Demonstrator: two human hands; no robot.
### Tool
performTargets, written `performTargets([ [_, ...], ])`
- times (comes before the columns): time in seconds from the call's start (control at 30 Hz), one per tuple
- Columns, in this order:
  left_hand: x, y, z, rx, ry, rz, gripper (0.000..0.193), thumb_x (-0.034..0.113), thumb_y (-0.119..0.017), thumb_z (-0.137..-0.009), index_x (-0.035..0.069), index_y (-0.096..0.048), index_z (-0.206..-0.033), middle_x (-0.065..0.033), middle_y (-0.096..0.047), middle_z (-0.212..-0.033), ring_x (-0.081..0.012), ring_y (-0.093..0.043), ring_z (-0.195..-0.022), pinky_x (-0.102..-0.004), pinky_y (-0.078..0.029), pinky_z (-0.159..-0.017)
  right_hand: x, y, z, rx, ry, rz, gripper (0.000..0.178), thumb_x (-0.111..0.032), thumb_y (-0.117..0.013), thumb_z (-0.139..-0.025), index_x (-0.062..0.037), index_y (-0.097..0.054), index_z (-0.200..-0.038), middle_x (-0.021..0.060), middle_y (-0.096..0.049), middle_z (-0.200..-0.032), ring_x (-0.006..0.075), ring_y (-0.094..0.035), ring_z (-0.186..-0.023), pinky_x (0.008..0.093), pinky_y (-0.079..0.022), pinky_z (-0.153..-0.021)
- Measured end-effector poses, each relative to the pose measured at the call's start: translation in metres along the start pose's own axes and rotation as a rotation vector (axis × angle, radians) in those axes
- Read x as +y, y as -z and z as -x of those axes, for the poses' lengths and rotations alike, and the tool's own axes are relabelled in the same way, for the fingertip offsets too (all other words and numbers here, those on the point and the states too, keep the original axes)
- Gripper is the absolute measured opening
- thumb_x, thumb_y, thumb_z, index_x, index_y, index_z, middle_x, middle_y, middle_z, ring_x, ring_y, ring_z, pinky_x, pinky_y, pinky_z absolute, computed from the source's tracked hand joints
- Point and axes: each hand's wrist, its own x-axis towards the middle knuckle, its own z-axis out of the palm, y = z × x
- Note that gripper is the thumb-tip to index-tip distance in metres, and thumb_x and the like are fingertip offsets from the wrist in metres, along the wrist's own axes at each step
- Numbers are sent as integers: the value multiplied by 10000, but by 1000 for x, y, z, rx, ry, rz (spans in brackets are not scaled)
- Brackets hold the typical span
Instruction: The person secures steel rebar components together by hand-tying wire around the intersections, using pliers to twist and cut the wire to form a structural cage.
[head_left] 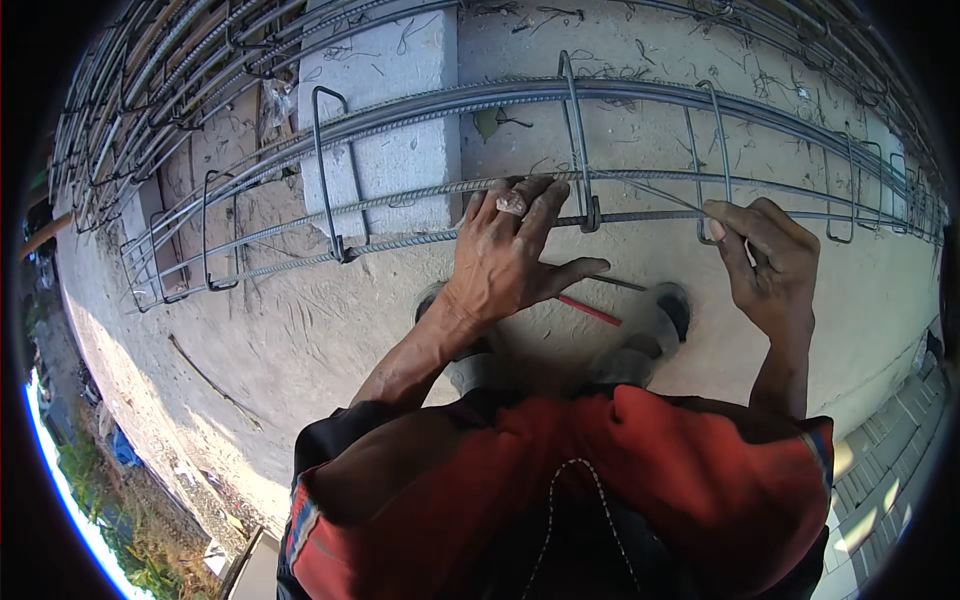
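Observation:
My left hand (505, 245) lies over a ribbed steel bar (410, 193) of a long rebar cage, its fingers bent across the bar and its thumb stuck out to the right. A pale wrap or ring sits on one finger. Right of it, my right hand (768, 255) pinches a thin tie wire (650, 189) that runs left toward a bent steel stirrup (573, 120). Below my left thumb, a slim red handle-like piece (590, 310) and a dark rod (618, 284) show; whether the hand holds them or they lie lower cannot be told.
A white foam block (380, 130) lies under the cage. More rebar bundles (190, 75) stand at the far left and far right. Wire scraps (640, 50) litter the concrete floor beyond. My shoes (668, 312) are close below the cage. Stacked grey blocks (890, 480) are at the lower right.

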Motion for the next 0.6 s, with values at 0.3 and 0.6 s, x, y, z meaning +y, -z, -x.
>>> performTargets([
  [0.3,20,-17,67,8,790,748,460,145,-620,-854,-3,-432,-1247,-143,-554,-1123,-176,-620,-738,-269,-495,-611,-20,-9,-52,-283,197,281,120,-71,-615,-792,-30,-669,-891,86,-649,-783,229,-616,-671,345,-479,-668],
  [0.6,4,-55,59,170,662,1180,499,105,-545,-906,-3,-349,-1352,-148,-471,-1290,-114,-581,-718,-232,-479,-589,-4,-23,-48,-400,88,173,127,-123,-613,-797,-31,-665,-867,97,-643,-757,261,-605,-719,378,-447,-763],
])
